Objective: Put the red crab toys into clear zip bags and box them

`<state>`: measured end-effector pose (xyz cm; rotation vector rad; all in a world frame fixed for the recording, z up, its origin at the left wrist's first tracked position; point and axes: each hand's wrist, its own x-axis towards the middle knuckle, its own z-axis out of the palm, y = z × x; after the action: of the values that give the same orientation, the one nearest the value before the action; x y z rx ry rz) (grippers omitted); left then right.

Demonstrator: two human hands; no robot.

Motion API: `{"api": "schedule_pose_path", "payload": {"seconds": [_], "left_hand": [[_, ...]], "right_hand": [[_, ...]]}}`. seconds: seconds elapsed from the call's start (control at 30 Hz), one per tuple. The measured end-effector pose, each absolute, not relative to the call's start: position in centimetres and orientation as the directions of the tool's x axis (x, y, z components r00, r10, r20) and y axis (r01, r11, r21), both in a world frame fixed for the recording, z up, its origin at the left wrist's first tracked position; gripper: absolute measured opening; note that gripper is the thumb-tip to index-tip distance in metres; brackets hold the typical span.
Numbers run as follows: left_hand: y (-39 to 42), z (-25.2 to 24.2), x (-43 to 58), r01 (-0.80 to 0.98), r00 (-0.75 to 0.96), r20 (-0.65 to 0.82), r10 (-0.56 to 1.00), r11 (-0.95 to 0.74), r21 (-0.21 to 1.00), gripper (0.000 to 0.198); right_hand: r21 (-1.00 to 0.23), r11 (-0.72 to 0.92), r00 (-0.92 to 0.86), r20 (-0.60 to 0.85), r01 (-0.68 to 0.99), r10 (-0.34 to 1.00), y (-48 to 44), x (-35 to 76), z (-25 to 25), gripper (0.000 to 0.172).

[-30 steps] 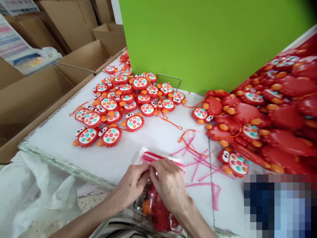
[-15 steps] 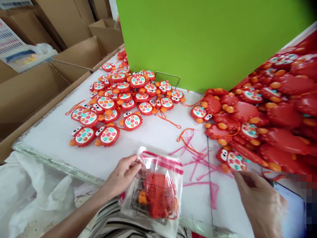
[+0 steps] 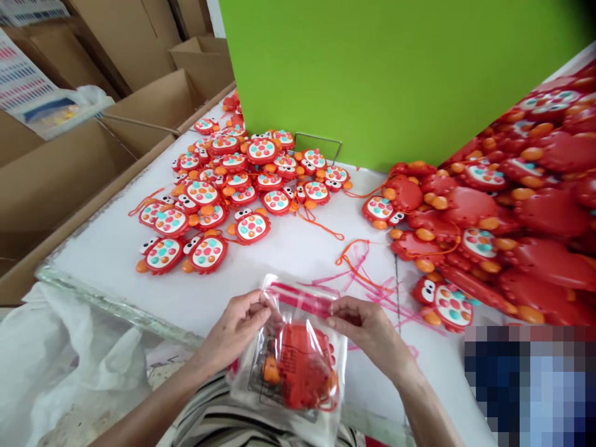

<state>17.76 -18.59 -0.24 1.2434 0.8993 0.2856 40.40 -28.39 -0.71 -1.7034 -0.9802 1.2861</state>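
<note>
A clear plastic bag (image 3: 321, 428) with a pink strip along its top and black print hangs over the table's front edge, above my lap. Inside it lies a red crab-shaped toy (image 3: 305, 366), back side up, with orange parts. The bag's upper left edge is pinched in my left hand (image 3: 239, 329). At the upper right corner, by the pink strip, my right hand (image 3: 367, 329) has closed thumb and fingers on the bag. Thin pink strips (image 3: 365, 276) and an orange cord (image 3: 349, 261) lie just beyond the bag.
Loose crab toys (image 3: 205, 192) cover the table's left part, and a larger heap (image 3: 484, 211) rises at right. A green panel (image 3: 372, 74) stands behind, with a wire stand (image 3: 321, 139) before it. Cardboard boxes (image 3: 60, 186) line the left. A pixelated patch hides the lower right.
My right hand has moved left from beside the right heap to the bag's upper right corner. My left hand keeps its hold. The view has shifted slightly.
</note>
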Motion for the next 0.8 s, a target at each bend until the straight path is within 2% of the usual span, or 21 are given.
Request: {"api": "schedule_pose_path", "payload": {"seconds": [0.1, 0.27, 0.33, 0.5, 0.6, 0.63, 0.7, 0.73, 0.8], "left_hand": [[-18.6, -0.3, 17.5, 0.274, 0.629, -0.448, 0.635, 0.358, 0.893, 0.015], [-18.2, -0.6, 17.0, 0.259, 0.616, -0.450, 0.647, 0.373, 0.891, 0.012], [-18.2, -0.7, 17.0, 0.272, 0.595, -0.421, 0.685, 0.321, 0.907, 0.014], [-19.0, -0.3, 17.5, 0.341, 0.566, -0.376, 0.734, 0.208, 0.917, 0.018], [-18.8, 0.6, 16.5, 0.327, 0.522, -0.390, 0.759, 0.245, 0.913, 0.023], [-18.3, 1.2, 15.8, 0.314, 0.493, -0.388, 0.779, 0.256, 0.914, 0.025], [-16.4, 2.9, 13.5, 0.300, 0.392, -0.333, 0.858, 0.223, 0.927, 0.024], [-15.2, 4.0, 12.1, 0.311, 0.305, -0.256, 0.917, 0.158, 0.937, 0.023], [-12.5, 6.6, 9.4, 0.368, 0.018, 0.080, 0.997, -0.081, 0.926, 0.019]], "right_hand": [[-0.923, -0.368, 0.169, -0.348, 0.109, 0.922, -28.7, 40.6, -1.2, 0.019], [-0.933, -0.287, 0.175, -0.252, 0.217, 0.952, -29.9, 40.7, -1.6, 0.015], [-0.923, -0.273, 0.170, -0.233, 0.273, 0.958, -29.9, 40.3, -1.4, 0.014], [-0.843, -0.201, 0.165, -0.135, 0.498, 0.977, -30.3, 40.4, -0.4, 0.024], [-0.680, -0.321, 0.339, -0.112, 0.659, 0.934, -31.6, 42.8, 0.1, 0.021], [-0.592, -0.398, 0.418, -0.110, 0.701, 0.902, -32.0, 43.8, 0.3, 0.026], [-0.392, -0.462, 0.505, 0.010, 0.796, 0.863, -31.9, 45.3, 0.7, 0.046], [-0.302, -0.450, 0.498, 0.103, 0.841, 0.861, -31.4, 45.5, 0.9, 0.052], [-0.200, -0.333, 0.380, 0.287, 0.921, 0.879, -29.2, 44.9, 1.3, 0.053]]}}
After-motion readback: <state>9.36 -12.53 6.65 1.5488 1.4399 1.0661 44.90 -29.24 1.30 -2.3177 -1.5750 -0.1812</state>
